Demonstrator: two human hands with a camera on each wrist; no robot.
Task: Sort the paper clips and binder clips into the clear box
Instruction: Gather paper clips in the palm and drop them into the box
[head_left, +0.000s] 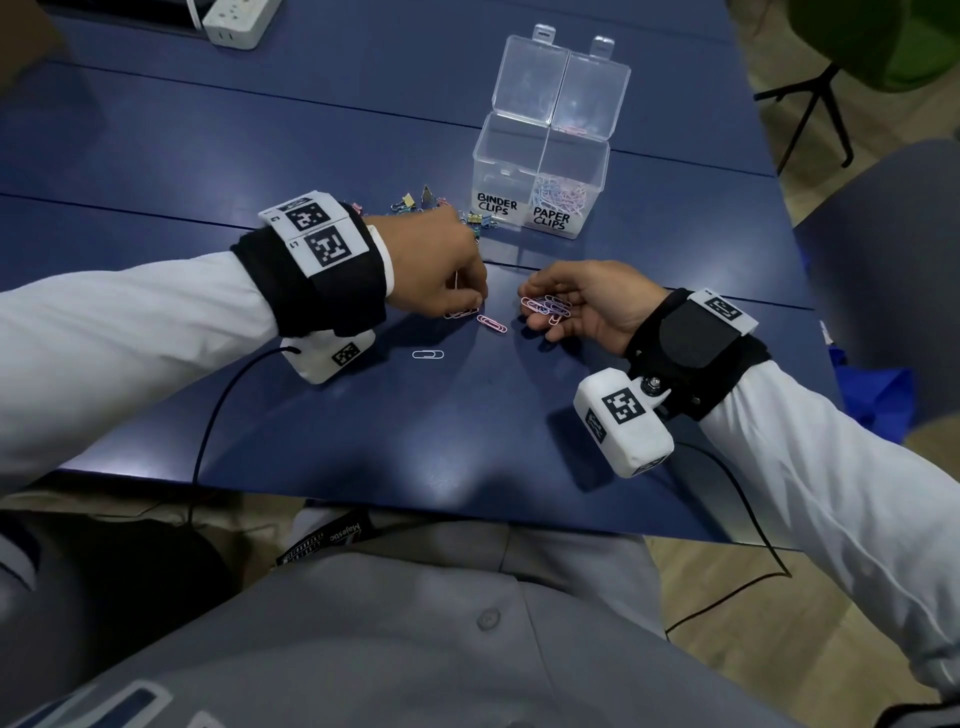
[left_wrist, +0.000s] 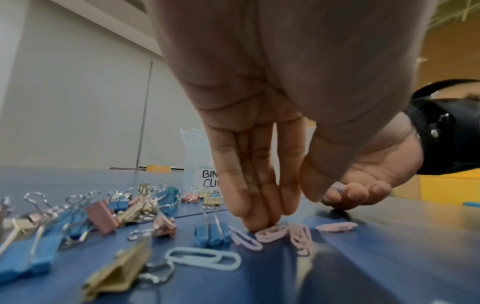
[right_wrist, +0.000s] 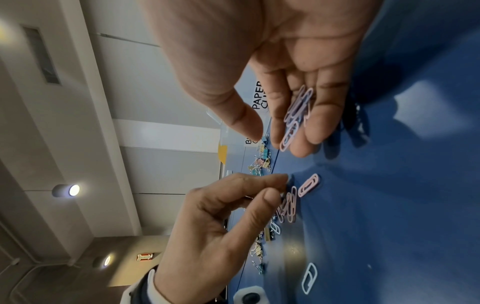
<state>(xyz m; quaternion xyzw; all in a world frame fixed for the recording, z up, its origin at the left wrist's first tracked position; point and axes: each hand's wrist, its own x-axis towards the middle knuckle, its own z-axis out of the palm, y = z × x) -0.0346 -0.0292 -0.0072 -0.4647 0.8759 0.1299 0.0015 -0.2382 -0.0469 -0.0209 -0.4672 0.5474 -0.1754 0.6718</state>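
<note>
The clear two-part box (head_left: 540, 171) stands open at the back of the blue table (head_left: 363, 426). Its "PAPER CLIPS" side holds several paper clips (head_left: 561, 192); I see nothing in the "BINDER CLIPS" side. Coloured binder clips (head_left: 415, 200) (left_wrist: 103, 214) lie left of the box. My left hand (head_left: 470, 301) (left_wrist: 283, 211) points down and pinches at pink paper clips (head_left: 460, 313) (left_wrist: 271, 234) (right_wrist: 291, 203) on the table. My right hand (head_left: 530, 296) (right_wrist: 275, 135) lies palm up beside it, with several paper clips (head_left: 546, 307) (right_wrist: 296, 115) resting on its fingers.
One pink paper clip (head_left: 491, 323) (right_wrist: 308, 185) lies between the hands and a pale blue one (head_left: 428, 354) (left_wrist: 202, 258) nearer me. A white power strip (head_left: 236, 21) sits at the far left, and a chair (head_left: 810, 104) stands past the table's right edge.
</note>
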